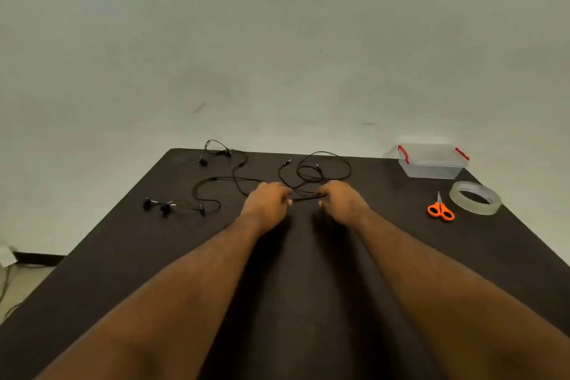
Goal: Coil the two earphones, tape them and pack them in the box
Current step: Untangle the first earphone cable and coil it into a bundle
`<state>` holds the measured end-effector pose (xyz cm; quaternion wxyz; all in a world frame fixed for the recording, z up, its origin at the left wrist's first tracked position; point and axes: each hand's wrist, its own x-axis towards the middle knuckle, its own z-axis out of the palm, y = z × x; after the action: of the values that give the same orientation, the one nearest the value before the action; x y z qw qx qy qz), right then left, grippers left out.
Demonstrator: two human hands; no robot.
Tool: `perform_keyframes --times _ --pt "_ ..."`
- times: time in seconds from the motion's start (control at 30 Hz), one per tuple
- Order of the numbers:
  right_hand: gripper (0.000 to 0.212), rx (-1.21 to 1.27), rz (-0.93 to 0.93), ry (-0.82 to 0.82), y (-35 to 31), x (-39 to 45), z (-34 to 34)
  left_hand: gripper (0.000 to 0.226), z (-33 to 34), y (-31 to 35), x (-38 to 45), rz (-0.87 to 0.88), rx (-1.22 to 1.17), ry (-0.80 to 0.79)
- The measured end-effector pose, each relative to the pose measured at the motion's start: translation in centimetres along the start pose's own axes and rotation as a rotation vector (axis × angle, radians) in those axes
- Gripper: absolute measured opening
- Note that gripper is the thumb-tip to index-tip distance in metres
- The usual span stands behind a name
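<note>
Head view: left hand (267, 199) and right hand (340, 199) each curl their fingers round one short stretch of black earphone cable (303, 199) pulled between them; beyond that hold the cable loops (320, 168) spread on the dark table (308, 287); left of it lie the earbud pairs (159, 205); far right of it stand the clear box (430, 163), tape roll (475, 197) and orange scissors (441, 210).
</note>
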<state>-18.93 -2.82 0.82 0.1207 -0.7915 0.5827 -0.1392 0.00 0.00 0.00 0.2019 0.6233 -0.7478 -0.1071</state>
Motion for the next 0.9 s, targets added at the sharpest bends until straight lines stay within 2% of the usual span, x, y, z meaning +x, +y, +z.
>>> perform_keyframes --times 0.13,0.23,0.37,0.43,0.57,0.6,0.67,0.73,0.77,0.83,0.9 --pt "0.039 -0.054 -0.049 0.023 0.4 0.2 2.9 0.033 2.6 0.2 1.2 -0.044 0.126 0.011" --pt "0.031 -0.112 -0.009 0.072 0.7 0.2 3.3 0.02 3.1 0.1 1.2 -0.045 0.109 0.093" --pt "0.016 -0.066 -0.024 0.147 1.1 -0.9 3.3 0.015 2.8 -0.2 -0.6 -0.03 0.061 0.27" --pt "0.013 -0.033 -0.054 0.176 1.3 -1.6 3.3 0.011 2.3 -1.0 -1.6 -0.083 0.035 0.322" --pt "0.006 0.129 -0.069 0.082 2.2 -2.6 3.2 0.006 0.6 -3.5 -2.6 -0.257 -0.079 0.442" --pt "0.009 0.172 -0.085 0.057 2.1 -2.7 3.1 0.007 0.5 -3.9 -2.5 -0.249 -0.127 0.463" --pt "0.04 0.183 -0.134 0.027 1.6 -2.5 3.2 0.009 0.7 -3.9 -2.1 -0.153 -0.211 0.46" --pt "0.054 0.124 -0.18 0.026 0.8 -1.9 3.7 0.011 1.4 -3.4 -1.7 -0.025 -0.249 0.43" --pt "0.051 0.1 -0.2 0.036 0.4 -1.5 3.8 0.012 1.5 -3.1 -1.6 0.04 -0.289 0.407" --pt "0.03 0.097 -0.223 0.083 0.0 -0.8 4.0 0.012 1.5 -3.1 -1.4 0.138 -0.419 0.375" --pt "0.013 0.191 -0.23 0.153 0.3 -0.6 3.9 0.011 1.1 -3.6 -1.4 0.104 -0.493 0.393"
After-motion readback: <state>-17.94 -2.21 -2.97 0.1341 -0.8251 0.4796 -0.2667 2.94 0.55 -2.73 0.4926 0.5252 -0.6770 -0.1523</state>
